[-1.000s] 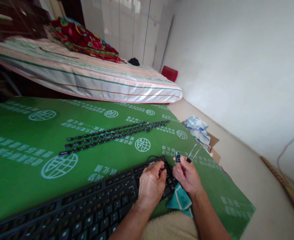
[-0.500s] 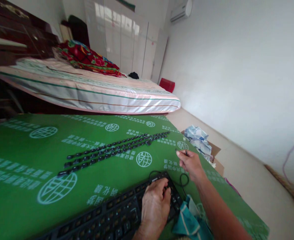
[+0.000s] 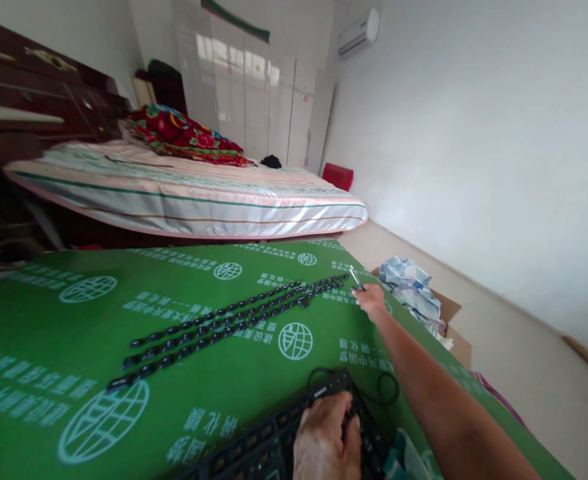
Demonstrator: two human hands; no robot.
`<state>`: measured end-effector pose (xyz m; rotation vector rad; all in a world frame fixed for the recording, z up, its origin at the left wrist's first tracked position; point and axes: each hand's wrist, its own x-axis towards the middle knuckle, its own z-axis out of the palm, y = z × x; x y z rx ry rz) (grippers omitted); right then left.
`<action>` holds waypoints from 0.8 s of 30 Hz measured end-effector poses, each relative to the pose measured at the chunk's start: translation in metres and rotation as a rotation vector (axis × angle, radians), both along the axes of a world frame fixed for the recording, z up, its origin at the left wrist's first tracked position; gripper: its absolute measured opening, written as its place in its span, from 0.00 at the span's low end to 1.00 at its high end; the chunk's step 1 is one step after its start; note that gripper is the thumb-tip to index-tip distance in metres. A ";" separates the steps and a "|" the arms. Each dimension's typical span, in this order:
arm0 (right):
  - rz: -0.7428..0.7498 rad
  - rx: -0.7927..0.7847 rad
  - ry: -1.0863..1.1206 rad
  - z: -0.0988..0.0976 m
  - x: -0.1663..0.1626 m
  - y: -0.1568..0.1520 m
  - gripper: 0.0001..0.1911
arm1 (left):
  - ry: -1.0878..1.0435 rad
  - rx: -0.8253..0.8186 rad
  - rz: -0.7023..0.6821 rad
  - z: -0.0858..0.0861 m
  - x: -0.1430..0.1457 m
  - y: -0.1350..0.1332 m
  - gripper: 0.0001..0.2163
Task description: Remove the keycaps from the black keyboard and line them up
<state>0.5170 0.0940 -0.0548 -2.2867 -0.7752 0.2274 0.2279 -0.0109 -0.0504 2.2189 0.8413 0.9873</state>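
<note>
At the bottom of the view lies a black keyboard (image 3: 261, 440), partly out of frame, with bare switches where keycaps are off. My left hand (image 3: 327, 433) rests curled over its right end, fingers bent onto the keys and hiding that part. My right hand (image 3: 371, 299) reaches to the far right of the green table and grips a keycap puller (image 3: 356, 277), a small dark-handled tool with two thin metal prongs pointing up. Just left of it are the far ends of several long rows of black keycaps (image 3: 219, 327), set out diagonally on the table.
The green table (image 3: 184, 373) carries printed globes and lettering. A cable (image 3: 388, 393) loops beside the keyboard, near a teal cloth (image 3: 399, 457). Behind stands a bed (image 3: 214, 200); at right on the floor, a cardboard box (image 3: 447, 308) with crumpled fabric (image 3: 404, 287).
My right hand has moved away from me, closer to the far ends of the keycap rows, and the puller's prongs now show. My left hand stays on the keyboard. The view has shifted.
</note>
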 end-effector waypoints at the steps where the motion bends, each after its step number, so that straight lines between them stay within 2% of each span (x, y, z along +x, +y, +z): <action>1: 0.003 -0.043 0.012 -0.001 0.003 0.005 0.16 | -0.009 0.012 0.009 -0.002 0.001 -0.001 0.12; 9: 0.031 -0.217 0.062 0.002 0.019 0.028 0.16 | 0.022 0.032 -0.011 -0.005 0.001 -0.002 0.13; 17: 0.033 -0.268 0.069 0.000 0.026 0.031 0.15 | 0.038 -0.080 -0.031 0.011 -0.003 -0.003 0.12; 24: 0.008 -0.269 0.083 -0.005 0.035 0.033 0.15 | -0.087 -0.176 0.034 0.014 -0.003 0.000 0.12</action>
